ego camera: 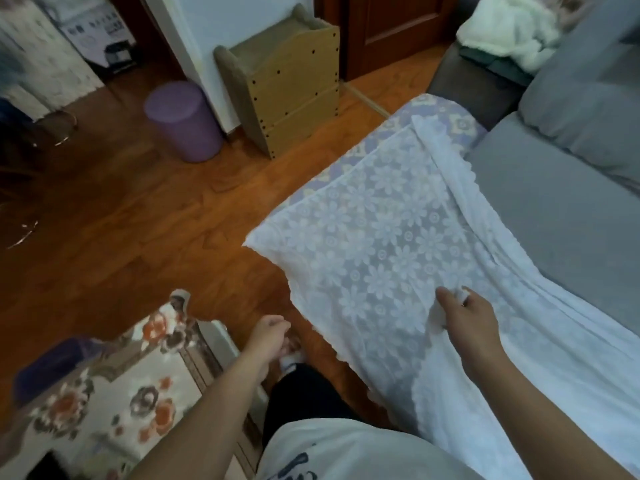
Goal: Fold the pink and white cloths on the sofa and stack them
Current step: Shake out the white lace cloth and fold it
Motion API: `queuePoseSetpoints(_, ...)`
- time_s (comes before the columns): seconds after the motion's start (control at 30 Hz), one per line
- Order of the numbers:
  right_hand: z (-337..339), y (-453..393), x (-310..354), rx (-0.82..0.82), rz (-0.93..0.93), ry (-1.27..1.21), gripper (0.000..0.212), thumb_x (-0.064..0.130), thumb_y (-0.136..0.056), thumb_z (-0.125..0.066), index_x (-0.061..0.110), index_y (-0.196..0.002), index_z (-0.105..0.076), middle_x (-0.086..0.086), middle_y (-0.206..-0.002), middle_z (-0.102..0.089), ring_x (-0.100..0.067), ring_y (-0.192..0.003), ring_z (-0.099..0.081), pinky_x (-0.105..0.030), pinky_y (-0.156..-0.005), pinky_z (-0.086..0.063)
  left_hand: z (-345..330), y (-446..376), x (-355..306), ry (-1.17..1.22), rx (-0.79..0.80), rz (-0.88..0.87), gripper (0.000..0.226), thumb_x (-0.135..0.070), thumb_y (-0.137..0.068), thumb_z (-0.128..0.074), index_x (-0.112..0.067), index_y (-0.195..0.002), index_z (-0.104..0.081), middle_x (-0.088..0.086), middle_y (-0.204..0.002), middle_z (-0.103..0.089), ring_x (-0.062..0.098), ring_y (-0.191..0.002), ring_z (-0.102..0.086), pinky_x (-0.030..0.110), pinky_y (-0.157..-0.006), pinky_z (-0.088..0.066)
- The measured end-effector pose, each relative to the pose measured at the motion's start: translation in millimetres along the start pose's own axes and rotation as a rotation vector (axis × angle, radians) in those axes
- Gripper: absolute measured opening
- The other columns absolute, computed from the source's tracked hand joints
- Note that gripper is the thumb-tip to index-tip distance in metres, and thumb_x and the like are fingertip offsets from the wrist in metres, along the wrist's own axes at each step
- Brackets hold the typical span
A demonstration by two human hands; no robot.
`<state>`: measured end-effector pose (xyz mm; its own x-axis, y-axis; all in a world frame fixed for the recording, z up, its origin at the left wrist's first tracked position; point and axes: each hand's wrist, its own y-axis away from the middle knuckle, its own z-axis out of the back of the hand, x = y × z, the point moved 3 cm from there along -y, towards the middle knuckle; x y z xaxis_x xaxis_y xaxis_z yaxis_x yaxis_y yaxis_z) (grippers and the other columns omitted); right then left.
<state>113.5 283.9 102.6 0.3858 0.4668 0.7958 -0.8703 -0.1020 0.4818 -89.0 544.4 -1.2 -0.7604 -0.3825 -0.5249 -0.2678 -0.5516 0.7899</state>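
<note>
A white lace cloth [388,237] with a flower pattern lies spread over the front of the grey sofa [561,216], its near corner hanging over the sofa edge towards the floor. My right hand [464,317] pinches a small bunch of this cloth near its lower middle. My left hand [268,332] hangs over the floor to the left of the sofa, fingers loosely curled, holding nothing. Under the lace, a purple and cream patterned cover [440,109] shows at the far end. No pink cloth is visible.
A purple bin [181,121] and a wooden cabinet [291,88] stand on the wooden floor at the back. A flowered rug [114,386] lies at the lower left. A fluffy white blanket [509,29] sits at the sofa's far end.
</note>
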Motion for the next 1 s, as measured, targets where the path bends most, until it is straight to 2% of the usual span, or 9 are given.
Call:
queuePoseSetpoints(0.1, -51, -29, 9, -0.058, -0.041, 0.044, 0.043, 0.029, -0.096, -0.058, -0.007, -0.078, -0.043, -0.011, -0.071, -0.043, -0.022, -0.063, -0.041, -0.034, -0.058, -0.033, 31, -96, -53, -0.163, 0.01, -0.018, 0.031, -0.022, -0.1, -0.053, -0.02, -0.131, -0.047, 0.003, -0.109, -0.06, 0.019, -0.095, -0.061, 0.035, -0.083, -0.054)
queuePoseSetpoints(0.23, -135, -56, 14, -0.128, -0.155, 0.08, 0.038, 0.028, -0.096, -0.057, 0.005, -0.071, -0.039, -0.008, -0.066, -0.039, -0.019, -0.06, -0.038, -0.035, -0.058, -0.032, 64, -208, -114, -0.492, 0.01, -0.093, 0.054, -0.016, -0.095, -0.058, -0.014, -0.146, -0.039, 0.014, -0.134, -0.058, 0.035, -0.119, -0.059, 0.042, -0.104, -0.047)
queuePoseSetpoints(0.4, -204, -53, 11, -0.253, -0.341, 0.101, 0.036, 0.023, -0.094, -0.057, 0.013, -0.069, -0.035, -0.006, -0.063, -0.035, -0.021, -0.059, -0.035, -0.035, -0.058, -0.028, 78, -284, -173, -0.809, -0.028, -0.334, 0.049, -0.025, -0.093, -0.063, -0.012, -0.138, -0.049, 0.016, -0.137, -0.052, 0.038, -0.125, -0.052, 0.047, -0.103, -0.044)
queuePoseSetpoints(0.57, -204, -34, 3, -0.347, -0.473, 0.152, 0.036, 0.029, -0.098, -0.056, 0.004, -0.073, -0.05, -0.011, -0.07, -0.056, -0.027, -0.067, -0.052, -0.036, -0.061, -0.037, 60, -335, -180, -1.036, 0.172, -0.349, 0.036, -0.026, -0.094, -0.064, -0.009, -0.126, -0.059, 0.016, -0.128, -0.056, 0.035, -0.12, -0.054, 0.042, -0.101, -0.043)
queuePoseSetpoints(0.63, -195, -27, 1, -0.418, -0.512, 0.132, 0.035, 0.031, -0.099, -0.055, 0.001, -0.082, -0.059, -0.017, -0.079, -0.063, -0.03, -0.074, -0.059, -0.036, -0.065, -0.043, 59, -349, -178, -1.041, 0.214, -0.369, 0.031, -0.024, -0.091, -0.066, -0.011, -0.119, -0.063, 0.016, -0.122, -0.06, 0.036, -0.114, -0.058, 0.042, -0.096, -0.047)
queuePoseSetpoints(0.73, -188, -13, -2, -0.506, -0.575, 0.073, 0.028, 0.038, -0.103, -0.049, 0.013, -0.094, -0.057, -0.002, -0.088, -0.063, -0.027, -0.085, -0.065, -0.038, -0.078, -0.054, 63, -369, -175, -1.053, 0.221, -0.394, 0.026, -0.023, -0.091, -0.064, -0.013, -0.115, -0.066, 0.016, -0.117, -0.066, 0.037, -0.109, -0.062, 0.044, -0.094, -0.05)
queuePoseSetpoints(0.83, -184, 1, -3, -0.52, -0.571, 0.121, 0.037, 0.041, -0.104, -0.044, 0.012, -0.087, -0.061, -0.007, -0.091, -0.066, -0.026, -0.084, -0.066, -0.041, -0.077, -0.057, 70, -378, -175, -1.098, 0.249, -0.353, 0.025, -0.019, -0.094, -0.057, -0.005, -0.111, -0.068, 0.021, -0.114, -0.068, 0.04, -0.106, -0.063, 0.041, -0.093, -0.051)
queuePoseSetpoints(0.93, -176, 17, 0, -0.604, -0.566, 0.185, 0.043, 0.036, -0.101, -0.05, 0.001, -0.077, -0.052, -0.013, -0.074, -0.057, -0.032, -0.07, -0.055, -0.04, -0.067, -0.045, 80, -355, -180, -0.881, 0.179, -0.3, 0.027, -0.014, -0.097, -0.047, 0.001, -0.111, -0.064, 0.024, -0.112, -0.066, 0.042, -0.103, -0.061, 0.037, -0.082, -0.046)
queuePoseSetpoints(1.0, -169, 28, 7, -0.699, -0.578, 0.143, 0.039, 0.029, -0.097, -0.055, 0.009, -0.068, -0.038, -0.006, -0.065, -0.036, -0.027, -0.064, -0.036, -0.039, -0.062, -0.032, 90, -324, -185, -0.71, 0.058, -0.317, 0.026, -0.014, -0.1, -0.045, 0.002, -0.114, -0.059, 0.026, -0.113, -0.063, 0.04, -0.101, -0.059, 0.038, -0.08, -0.04)
